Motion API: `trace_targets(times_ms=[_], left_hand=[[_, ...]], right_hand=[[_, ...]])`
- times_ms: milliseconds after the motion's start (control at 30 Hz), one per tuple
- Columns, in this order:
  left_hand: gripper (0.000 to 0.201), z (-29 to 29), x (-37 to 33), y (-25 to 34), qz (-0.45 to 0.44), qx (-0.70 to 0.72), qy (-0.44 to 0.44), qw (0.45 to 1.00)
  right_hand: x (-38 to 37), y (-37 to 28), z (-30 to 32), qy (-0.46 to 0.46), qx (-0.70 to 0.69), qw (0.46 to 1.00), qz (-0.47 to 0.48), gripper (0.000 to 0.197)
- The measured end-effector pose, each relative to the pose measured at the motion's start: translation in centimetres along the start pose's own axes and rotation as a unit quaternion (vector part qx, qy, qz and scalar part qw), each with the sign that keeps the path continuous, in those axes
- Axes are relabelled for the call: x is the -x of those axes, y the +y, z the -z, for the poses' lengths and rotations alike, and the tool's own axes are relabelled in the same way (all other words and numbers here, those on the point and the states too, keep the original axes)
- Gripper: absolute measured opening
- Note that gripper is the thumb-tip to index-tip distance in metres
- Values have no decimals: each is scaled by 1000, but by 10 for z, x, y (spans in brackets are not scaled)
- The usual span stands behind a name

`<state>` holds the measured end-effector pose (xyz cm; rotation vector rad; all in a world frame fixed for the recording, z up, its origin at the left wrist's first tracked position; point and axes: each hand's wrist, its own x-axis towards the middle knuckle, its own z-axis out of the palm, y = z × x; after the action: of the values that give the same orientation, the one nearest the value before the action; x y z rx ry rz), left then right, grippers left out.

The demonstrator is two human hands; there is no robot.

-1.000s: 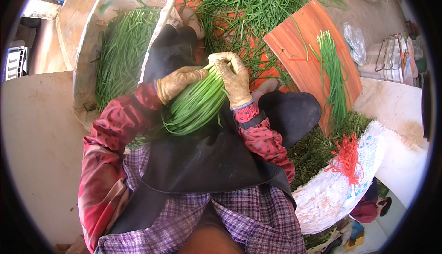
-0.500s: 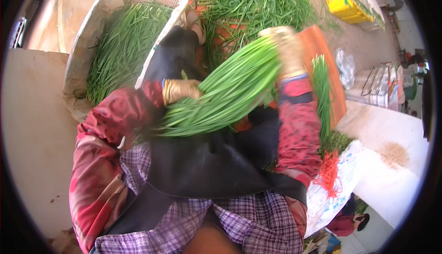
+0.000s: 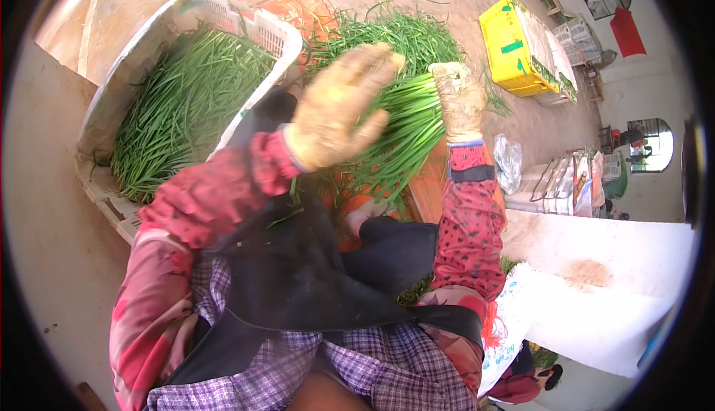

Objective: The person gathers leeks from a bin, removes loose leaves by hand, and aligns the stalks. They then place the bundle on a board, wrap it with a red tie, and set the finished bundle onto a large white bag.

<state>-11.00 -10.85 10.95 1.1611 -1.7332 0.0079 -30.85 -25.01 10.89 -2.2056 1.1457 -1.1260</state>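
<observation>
A bunch of long green garlic chives (image 3: 414, 117) hangs from my right hand (image 3: 459, 104), which is closed around its pale stem ends. My left hand (image 3: 335, 109) is raised beside the bunch, to its left, with the fingers outstretched and nothing in them. Both hands wear tan, soiled gloves. Beyond them lies a loose pile of garlic chives (image 3: 417, 36) on an orange surface. At the left stands a white plastic basket (image 3: 279, 35) holding many more chives (image 3: 190, 106). A few loose blades hang by my left sleeve.
A yellow crate (image 3: 508, 50) stands on the floor at the far right. A clear plastic bag (image 3: 508, 161) and stacked flattened packaging (image 3: 547, 188) lie nearer on the right. A white sack (image 3: 506, 329) with red strings is by my right elbow. Another person (image 3: 518, 385) is at the lower right.
My left hand has let go of the bunch and moved up and right, opening. The right hand keeps its grip, and the bunch now hangs lower, leaves toward me. The head view has shifted.
</observation>
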Motion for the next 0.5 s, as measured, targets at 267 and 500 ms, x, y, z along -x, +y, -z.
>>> trace_targets(times_ms=[267,500], left_hand=[[46,-39,82,-11,177,-185,-475,842],[83,-31,34,-2,457,665,-275,522]], right_hand=[[-17,3,44,122,196,971,62,16],[15,-29,-20,88,64,956,272,24]])
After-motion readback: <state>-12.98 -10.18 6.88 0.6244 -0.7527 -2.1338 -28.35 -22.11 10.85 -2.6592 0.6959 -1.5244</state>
